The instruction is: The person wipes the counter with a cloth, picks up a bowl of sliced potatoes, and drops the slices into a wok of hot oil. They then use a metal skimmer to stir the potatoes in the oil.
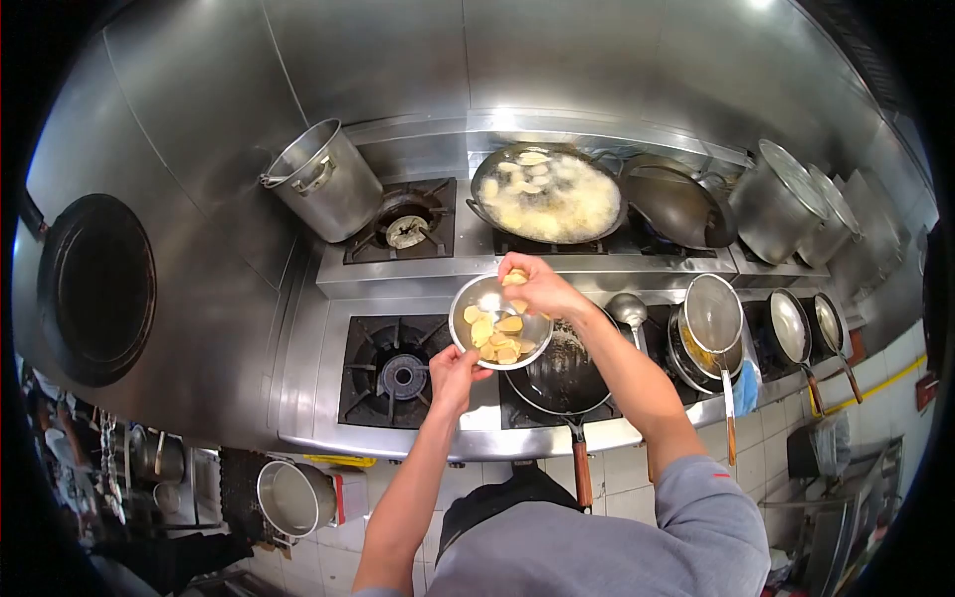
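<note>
My left hand [454, 379] grips the near-left rim of a steel mixing bowl [542, 338], tilting it slightly over the front of the stove. Inside the bowl lie several thin, pale yellow potato slices [497, 343]. Over the bowl's far right edge, my right hand [542, 289] is closed around a few more potato slices [514, 278]. Beyond it, a large wok [476, 204] of bubbling oil sits on the back burner, with pale slices [532, 159] floating among the foam.
A frying pan [562, 373] lies under my right forearm, its handle toward me. To the right are a ladle [627, 310], a strainer [713, 313] over a pot, and more pans. A tall pot [328, 184] stands back left, near a bare burner [403, 376].
</note>
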### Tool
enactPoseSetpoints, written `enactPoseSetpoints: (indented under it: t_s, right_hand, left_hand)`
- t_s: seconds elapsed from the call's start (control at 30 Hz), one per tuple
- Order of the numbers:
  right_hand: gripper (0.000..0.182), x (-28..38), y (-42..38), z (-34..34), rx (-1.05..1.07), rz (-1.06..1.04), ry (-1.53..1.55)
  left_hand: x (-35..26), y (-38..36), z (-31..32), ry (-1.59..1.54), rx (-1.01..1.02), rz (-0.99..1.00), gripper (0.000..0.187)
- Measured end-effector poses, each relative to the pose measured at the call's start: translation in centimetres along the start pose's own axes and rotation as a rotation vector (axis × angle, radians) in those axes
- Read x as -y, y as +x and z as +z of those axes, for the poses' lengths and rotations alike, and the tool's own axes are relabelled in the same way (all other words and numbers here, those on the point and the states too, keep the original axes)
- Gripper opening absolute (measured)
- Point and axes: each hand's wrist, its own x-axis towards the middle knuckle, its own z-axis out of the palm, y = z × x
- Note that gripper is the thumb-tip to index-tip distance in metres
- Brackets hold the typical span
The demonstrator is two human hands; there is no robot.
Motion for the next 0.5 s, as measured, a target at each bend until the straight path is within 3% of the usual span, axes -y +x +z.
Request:
enactPoseSetpoints:
  t_s: [0.27,0.5]
  right_hand:
    - [0.019,1.4,-0.7,-8.2,-0.276,0.057,-0.018]
    - [0.019,-1.6,6.0,-14.0,-0.378,0.248,-0.167]
  left_hand:
    - [1.3,-1.5,-2.8,-0.028,-0.017,-0.004,0.006]
    - [2.1,-3.5,-4.3,-0.083,-0.096,-0.026,0.005]
